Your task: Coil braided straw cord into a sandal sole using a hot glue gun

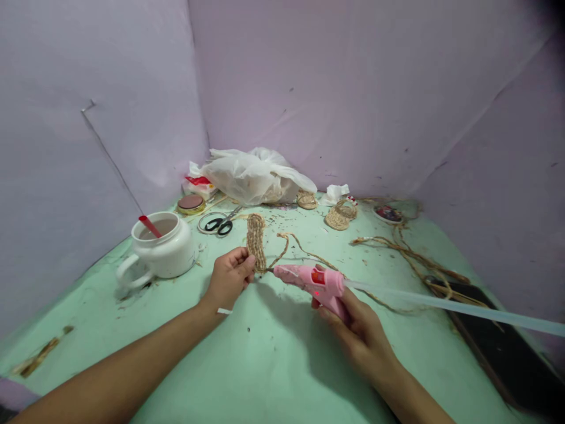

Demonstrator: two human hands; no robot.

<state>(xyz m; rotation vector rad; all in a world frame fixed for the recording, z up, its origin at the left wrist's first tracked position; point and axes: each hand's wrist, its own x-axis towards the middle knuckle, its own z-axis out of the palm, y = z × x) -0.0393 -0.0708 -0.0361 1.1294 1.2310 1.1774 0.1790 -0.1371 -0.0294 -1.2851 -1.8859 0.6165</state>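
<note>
A coiled strip of brown jute twine [255, 238], long and narrow, is pinched at its lower end by my left hand [232, 272]. From that lower end a loose length of twine [309, 252] loops away to the right across the table. My right hand [359, 327] is wrapped round the handle of a pink glue gun [311, 280], which has a small red light lit. Its nozzle points left, at or very near the strip's lower end; whether it touches I cannot tell. A long translucent glue stick [441, 301] sticks out of the gun's back toward the right.
On the green table [273, 365], a white mug [165, 250] with a red straw stands left. Behind are black-handled scissors [220, 225], a round tin [191, 204], a white plastic bag [260, 176] and small twine sandals [341, 214]. A dark phone-like slab [503, 347] lies right, under twine strands.
</note>
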